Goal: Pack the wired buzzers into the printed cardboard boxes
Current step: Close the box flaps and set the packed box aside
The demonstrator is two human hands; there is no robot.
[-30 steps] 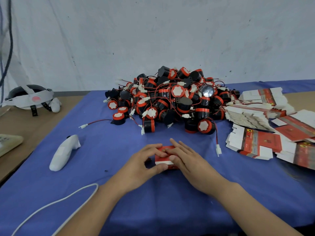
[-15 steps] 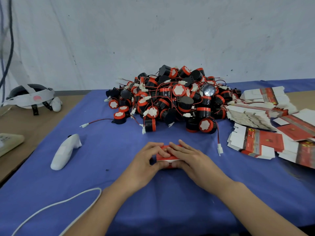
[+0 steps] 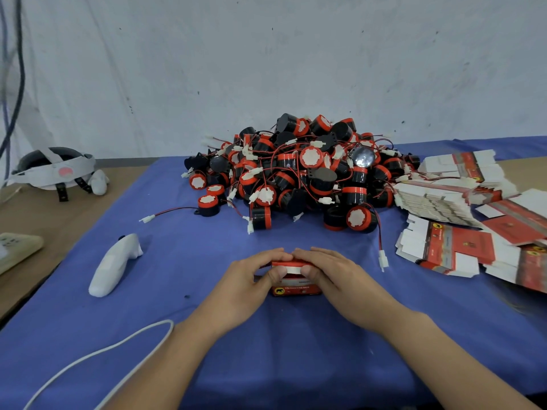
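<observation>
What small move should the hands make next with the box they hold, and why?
Likely press the white flap shut with both thumbs: the left hand and right hand grip the red box on the blue cloth, thumbs on that flap, which seems not fully tucked.

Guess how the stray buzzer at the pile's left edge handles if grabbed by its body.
The stray buzzer looks like a hard plastic drum, so it is probably rigid. It stands on its flat end, so a push should slide it, not roll it. Its thin lead lies slack on the blue cloth, so it will likely dangle, white connector swinging.
</observation>
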